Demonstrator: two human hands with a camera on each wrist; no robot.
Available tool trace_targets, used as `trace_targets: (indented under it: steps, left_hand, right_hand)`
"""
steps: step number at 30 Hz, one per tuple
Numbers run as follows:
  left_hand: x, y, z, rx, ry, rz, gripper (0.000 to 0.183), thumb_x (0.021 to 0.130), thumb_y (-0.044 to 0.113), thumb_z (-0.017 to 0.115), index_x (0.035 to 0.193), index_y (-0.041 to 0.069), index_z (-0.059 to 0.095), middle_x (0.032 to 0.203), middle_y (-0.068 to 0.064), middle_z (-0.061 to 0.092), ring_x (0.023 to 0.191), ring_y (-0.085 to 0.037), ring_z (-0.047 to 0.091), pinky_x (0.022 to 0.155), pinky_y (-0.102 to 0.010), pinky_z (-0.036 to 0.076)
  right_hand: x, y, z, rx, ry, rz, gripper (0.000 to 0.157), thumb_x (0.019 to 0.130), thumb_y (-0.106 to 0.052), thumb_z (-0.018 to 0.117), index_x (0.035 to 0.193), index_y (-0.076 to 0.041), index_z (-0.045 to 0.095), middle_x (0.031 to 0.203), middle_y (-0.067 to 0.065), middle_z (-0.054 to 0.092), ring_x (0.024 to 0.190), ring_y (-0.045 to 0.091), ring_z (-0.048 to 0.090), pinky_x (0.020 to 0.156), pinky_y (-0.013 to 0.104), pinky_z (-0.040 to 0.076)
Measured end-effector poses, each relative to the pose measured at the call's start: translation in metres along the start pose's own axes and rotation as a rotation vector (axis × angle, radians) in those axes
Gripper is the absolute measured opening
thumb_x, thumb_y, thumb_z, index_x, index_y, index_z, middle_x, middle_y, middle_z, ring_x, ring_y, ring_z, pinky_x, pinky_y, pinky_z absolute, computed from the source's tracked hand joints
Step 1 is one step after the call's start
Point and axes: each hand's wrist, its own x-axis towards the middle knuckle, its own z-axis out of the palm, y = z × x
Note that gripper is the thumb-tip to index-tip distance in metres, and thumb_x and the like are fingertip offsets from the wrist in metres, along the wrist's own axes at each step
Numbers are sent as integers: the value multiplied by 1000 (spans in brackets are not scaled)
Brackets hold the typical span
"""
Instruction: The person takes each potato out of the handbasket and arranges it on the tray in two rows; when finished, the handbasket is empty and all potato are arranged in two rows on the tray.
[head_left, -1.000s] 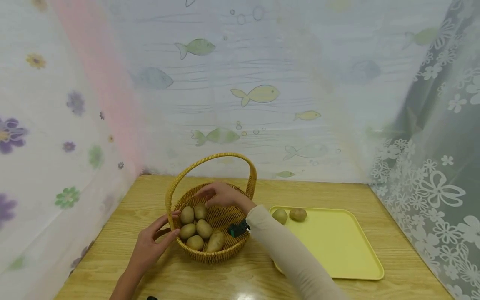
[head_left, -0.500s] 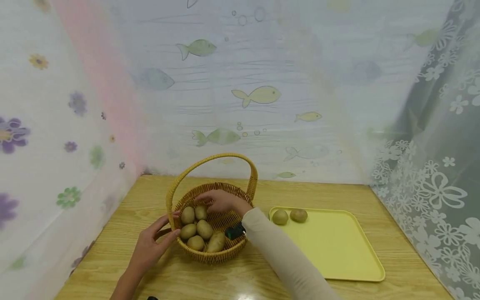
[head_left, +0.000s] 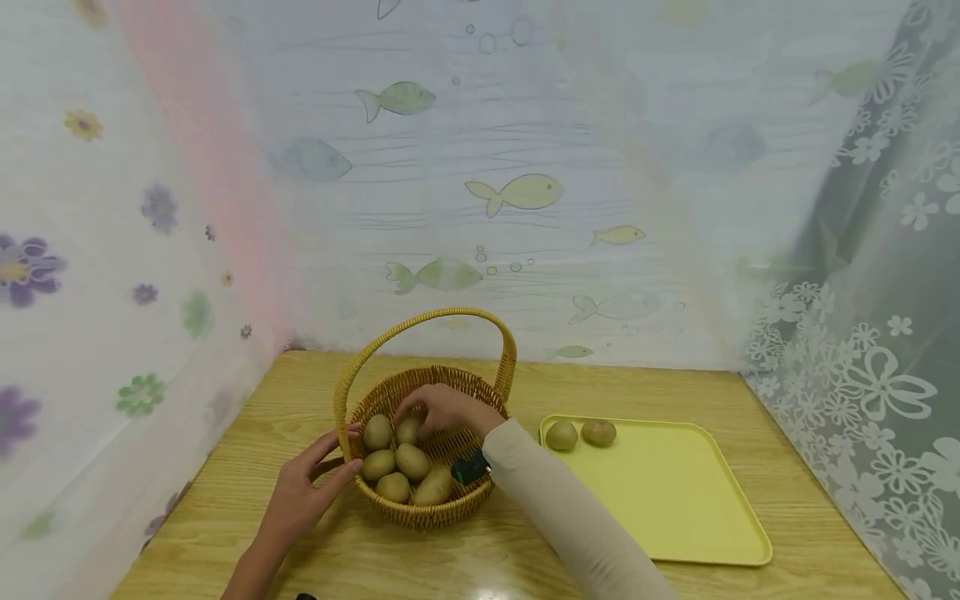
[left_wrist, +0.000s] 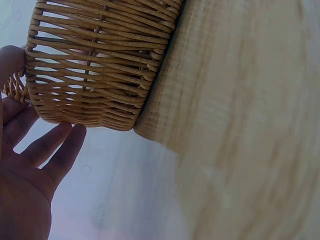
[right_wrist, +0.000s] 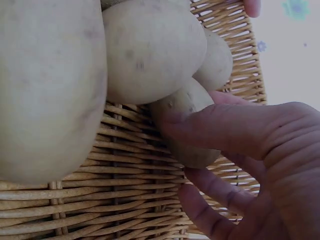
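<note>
A round wicker basket (head_left: 423, 518) with a tall arched handle stands on the wooden table, several potatoes (head_left: 412, 462) grouped in its left half. My left hand (head_left: 298, 487) grips the basket's left rim at the foot of the handle, thumb to the front. In the left wrist view its fingers (left_wrist: 70, 145) reach along the woven side. Inside the basket, my right hand (head_left: 450, 407) pinches the back potato (right_wrist: 194, 156), thumb on one side and fingers on the other. Larger potatoes (right_wrist: 150, 55) fill the near part of the right wrist view.
To the right lies a yellow tray (head_left: 667, 492) with two potatoes (head_left: 598, 432) at its back left corner. The wrist camera (head_left: 468, 468) on my right arm hangs over the basket. Patterned curtains (head_left: 480, 167) close off the back and sides of the table (head_left: 600, 379).
My right hand has come down into the basket and taken hold of the back potato, which has shifted slightly to the right. The left hand keeps its place on the rim.
</note>
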Motion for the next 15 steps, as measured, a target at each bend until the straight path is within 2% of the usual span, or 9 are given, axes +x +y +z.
trace_targets:
  steps: [6,15]
  left_hand:
    - [-1,0,0,-6,-2,-6,44,96,-3,73,139,5,65,144,-13,61,130,-22,58,92,-25,59]
    - [-1,1,1,9,2,-4,45,96,-3,74,139,4,64,144,-15,60,131,-21,57,92,-26,59]
  right_hand:
    - [-2,2,0,26,-6,15,38,89,-3,84,123,-19,77,125,-8,68,110,10,61,92,25,54]
    - [-2,6,-4,82,99,3,37,81,-10,92,116,-19,81,116,-11,71,100,7,63,85,25,54]
